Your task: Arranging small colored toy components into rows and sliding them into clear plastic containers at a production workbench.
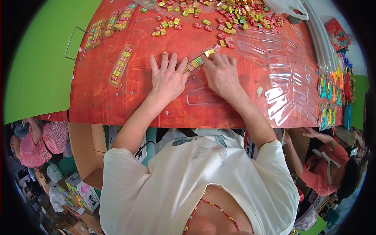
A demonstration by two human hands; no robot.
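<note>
A narrow clear plastic tray (194, 64) with a row of small red, yellow and green wrapped pieces lies slanted between my hands. My left hand (168, 76) rests flat and open on the red table, fingers spread, its thumb side at the tray's lower end. Over the tray's upper part bends my right hand (221, 74), thumb and fingers closed on the small pieces there. These fingers partly hide the row. Just past them, a few loose pieces (226, 41) lie in a line. An empty clear tray (205, 97) sits below my right hand.
Filled trays (121, 65) lie at left, more at the far left. A heap of small wrapped pieces (250, 13) covers the far side. Empty clear trays (282, 74) spread at right, beside stacked trays (319, 35) and colourful packs (328, 98). Another person (325, 168) sits at lower right.
</note>
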